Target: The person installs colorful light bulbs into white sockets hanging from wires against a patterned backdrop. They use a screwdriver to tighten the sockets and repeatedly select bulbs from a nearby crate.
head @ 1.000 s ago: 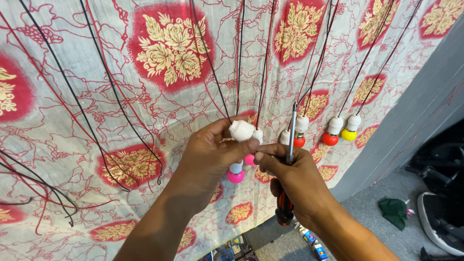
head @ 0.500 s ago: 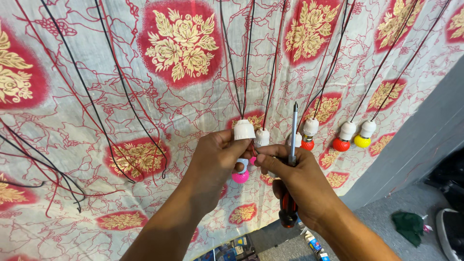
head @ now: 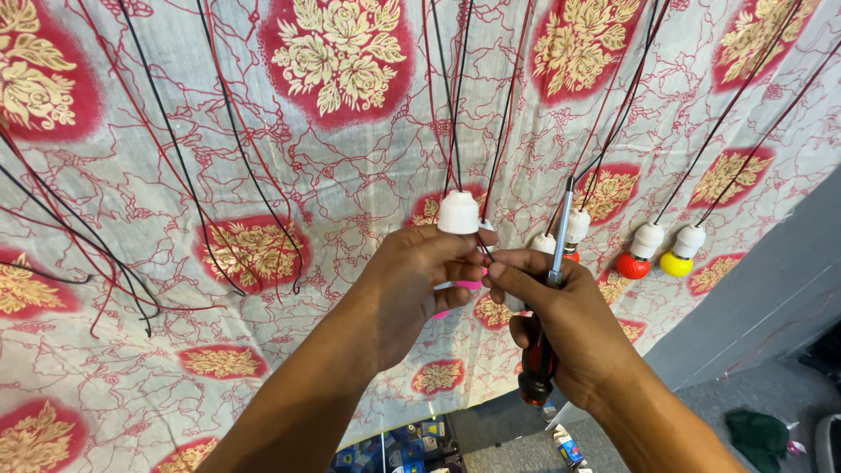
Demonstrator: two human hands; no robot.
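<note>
Pinching the white plastic lamp holder (head: 458, 213) steady, the left hand (head: 412, 285) should hold firm while the right hand (head: 569, 324), clenched around the red-and-black-handled screwdriver (head: 545, 324), guides wires squarely.

A white hanging cloth printed with red-and-gold floral medallions (head: 263, 175) backs black and red wires (head: 455, 96); white lamp holders with red and yellow caps (head: 653, 250) dangle against it.

Even, bright, diffuse light across the white cotton cloth with red-and-gold floral medallions (head: 263, 158); no glare, only faint shadows under both forearms. Pic sharp at centre, slight wide-angle bend twd edges. Grey floor (head: 701, 412) at btm right dimmer, softer.
</note>
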